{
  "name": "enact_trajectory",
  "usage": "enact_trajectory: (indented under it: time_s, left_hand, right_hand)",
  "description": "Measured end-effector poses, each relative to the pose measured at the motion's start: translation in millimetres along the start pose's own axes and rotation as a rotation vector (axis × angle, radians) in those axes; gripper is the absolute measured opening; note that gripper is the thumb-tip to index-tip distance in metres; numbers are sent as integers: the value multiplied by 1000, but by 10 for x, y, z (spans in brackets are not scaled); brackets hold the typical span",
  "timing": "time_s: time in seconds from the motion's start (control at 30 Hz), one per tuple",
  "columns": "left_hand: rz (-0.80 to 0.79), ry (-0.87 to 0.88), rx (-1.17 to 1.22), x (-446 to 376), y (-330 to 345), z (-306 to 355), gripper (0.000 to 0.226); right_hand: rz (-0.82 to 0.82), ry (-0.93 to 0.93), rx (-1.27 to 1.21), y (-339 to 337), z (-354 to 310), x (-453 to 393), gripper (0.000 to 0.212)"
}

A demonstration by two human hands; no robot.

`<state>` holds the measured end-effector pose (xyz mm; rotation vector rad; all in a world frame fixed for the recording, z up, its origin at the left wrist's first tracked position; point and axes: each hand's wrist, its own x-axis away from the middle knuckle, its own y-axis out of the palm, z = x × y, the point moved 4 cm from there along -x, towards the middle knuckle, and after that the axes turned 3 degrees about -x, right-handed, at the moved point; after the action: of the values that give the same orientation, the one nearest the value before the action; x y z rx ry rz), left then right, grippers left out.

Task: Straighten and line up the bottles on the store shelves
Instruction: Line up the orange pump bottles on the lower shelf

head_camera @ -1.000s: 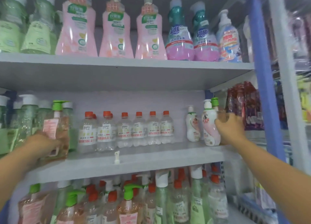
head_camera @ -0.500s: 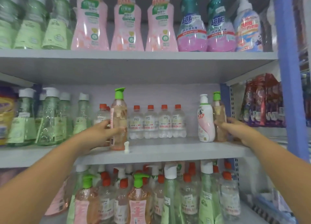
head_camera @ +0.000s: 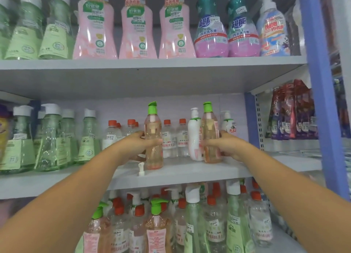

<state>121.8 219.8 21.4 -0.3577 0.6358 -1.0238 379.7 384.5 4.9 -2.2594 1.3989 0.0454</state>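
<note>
Fingers (head_camera: 141,136) of both hands are being curled round two green-capped amber bottles, left one (head_camera: 153,138) and right one (head_camera: 210,136), standing upright on the middle shelf (head_camera: 190,173), seemingly so they are lined up together.

Two peach bottles (head_camera: 153,138) (head_camera: 210,136) w/ green caps. Small clear bottles (head_camera: 169,138), red caps. Top shelf (head_camera: 152,66) grey: pink bottles (head_camera: 95,30), teal-topped purple ones (head_camera: 210,28), pale green ones (head_camera: 55,28). Blue upright (head_camera: 321,100). White pump (head_camera: 141,169).

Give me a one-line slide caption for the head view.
Left hand and right hand each grip a green-capped peach bottle on the middle shelf.
</note>
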Motion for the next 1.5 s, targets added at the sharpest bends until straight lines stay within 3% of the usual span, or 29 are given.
enact_trajectory:
  time_s: [0.07,0.2,0.37,0.47,0.57,0.73,0.83,0.97,1.13,1.33,1.5]
  left_hand:
    - [28,26,10,30,5,14,52]
    - [236,156,108,182,-17,120,48]
    - [520,300,179,777,-317,265,50]
    - [535,314,101,1433,-402,196,44]
    - [498,212,68,2107,-357,-209,31]
    - [590,-59,73,3002,-168,-1528,53]
    - [618,-171,104,3154,-199,-2224,46]
    - [643,-200,103,2969,-400,-2939,49]
    - [598,-134,98,2582,-815,-3521,56]
    - [496,-135,188,2206,-1159,-4073,47]
    - [439,-153,236,1875,-1299,-4343,41]
  right_hand:
    - [29,-44,-21,65,-121,121,44]
    - [97,-167,5,256,-397,447,52]
    - [189,-403,-17,479,-825,1039,46]
    - [161,-492,-92,672,-924,1390,46]
    - [12,-517,-176,1017,-803,1718,49]
    - [-227,-396,-314,1869,-98,2110,37]
    - [-283,-289,-286,2521,314,2204,43]
    - [-262,-192,-227,3359,648,2108,62]
    - [-152,-98,-263,4387,707,1835,57]
    - [-34,-46,-241,5217,766,1516,56]
    - [-27,-23,-162,5504,807,1345,90]
